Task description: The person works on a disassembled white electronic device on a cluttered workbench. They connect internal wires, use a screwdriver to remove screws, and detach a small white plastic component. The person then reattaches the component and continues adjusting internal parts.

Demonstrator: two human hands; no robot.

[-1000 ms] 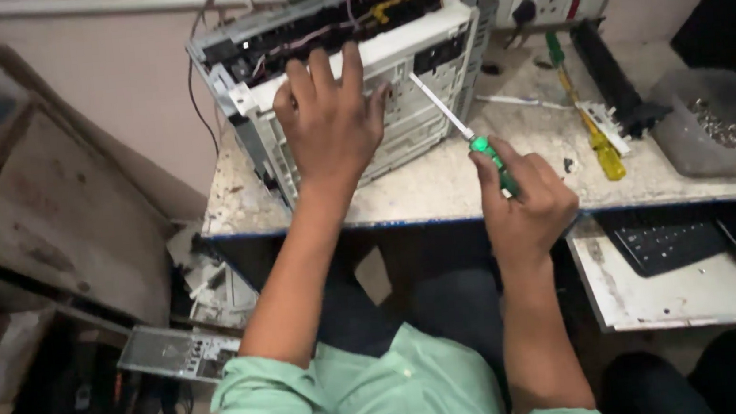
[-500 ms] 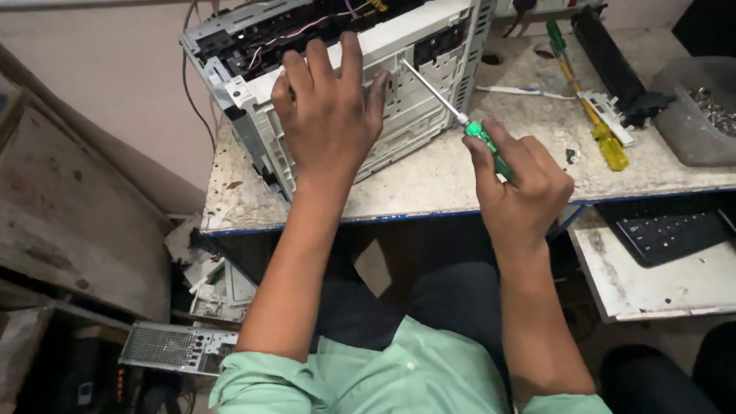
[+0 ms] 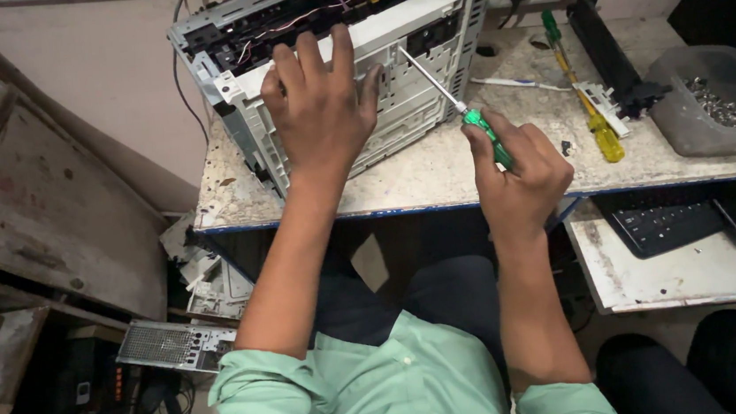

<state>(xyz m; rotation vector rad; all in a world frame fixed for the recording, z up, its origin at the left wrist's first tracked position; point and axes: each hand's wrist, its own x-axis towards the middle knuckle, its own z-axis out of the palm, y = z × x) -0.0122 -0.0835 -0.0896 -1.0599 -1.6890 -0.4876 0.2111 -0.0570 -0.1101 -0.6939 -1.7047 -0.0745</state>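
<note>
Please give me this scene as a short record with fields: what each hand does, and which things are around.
left hand: flat on the opened grey printer, fingers spread
right hand: gripping the green-handled screwdriver, tip at the printer's side
worktable: stained, carries the printer
nearby: yellow-handled screwdriver, black roller part, plastic tub of screws, keyboard

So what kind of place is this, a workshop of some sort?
Probably a small electronics repair shop. An opened printer with bare wiring sits on a worn bench, a tub of screws and a spare screwdriver lie beside it, and stripped parts rest below.
</note>
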